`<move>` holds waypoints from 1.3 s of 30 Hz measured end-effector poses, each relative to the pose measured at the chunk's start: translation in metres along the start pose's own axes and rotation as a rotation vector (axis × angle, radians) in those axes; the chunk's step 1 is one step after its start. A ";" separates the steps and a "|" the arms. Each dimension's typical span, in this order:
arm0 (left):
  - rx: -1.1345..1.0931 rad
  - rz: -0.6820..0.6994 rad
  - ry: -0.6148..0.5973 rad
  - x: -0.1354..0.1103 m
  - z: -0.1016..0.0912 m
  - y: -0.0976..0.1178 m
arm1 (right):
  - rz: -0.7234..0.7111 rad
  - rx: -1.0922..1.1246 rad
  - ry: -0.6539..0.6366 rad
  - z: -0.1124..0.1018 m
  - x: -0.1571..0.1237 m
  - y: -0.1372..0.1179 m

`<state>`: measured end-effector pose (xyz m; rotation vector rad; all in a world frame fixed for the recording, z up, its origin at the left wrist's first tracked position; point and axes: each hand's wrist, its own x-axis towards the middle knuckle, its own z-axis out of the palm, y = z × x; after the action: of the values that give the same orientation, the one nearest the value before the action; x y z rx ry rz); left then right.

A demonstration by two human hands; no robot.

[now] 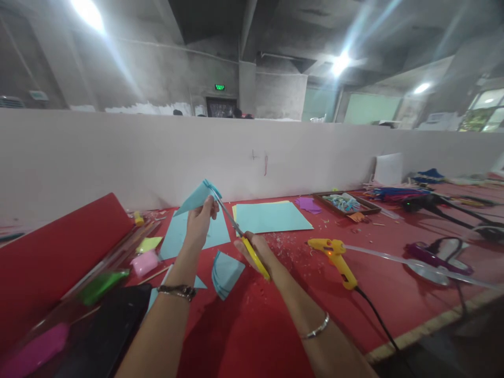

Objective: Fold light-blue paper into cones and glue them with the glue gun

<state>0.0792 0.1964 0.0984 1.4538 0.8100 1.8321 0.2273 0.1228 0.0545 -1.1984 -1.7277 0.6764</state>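
My left hand (202, 218) pinches a folded piece of light blue paper (194, 198), raised above the table. In my right hand (258, 251) are scissors with yellow handles (255, 257); their blades reach up and left to the paper's layered edge, close to my left fingers. Whether the blades are closed on the paper I cannot tell. Below my hands lies another folded blue piece (228, 274) with a curved, layered edge. A flat blue sheet (218, 231) rests under my left hand, partly hidden by it. A stack of blue sheets (271, 216) lies behind the scissors.
A yellow glue gun (334, 257) with a clear stick and black cord lies on the red table (244, 341) at right. Behind it are a tray of small items (346, 203) and purple paper (308, 205). Pink packets (145, 262) and a black object (112, 325) lie left. A white partition (189, 152) stands behind.
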 end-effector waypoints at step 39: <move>0.158 -0.274 -0.148 -0.005 -0.003 -0.015 | -0.001 0.040 0.003 0.005 0.009 0.024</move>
<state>0.0787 0.2017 0.0829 1.4735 1.0417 1.4677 0.2322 0.1407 0.0359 -1.1707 -1.7040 0.7052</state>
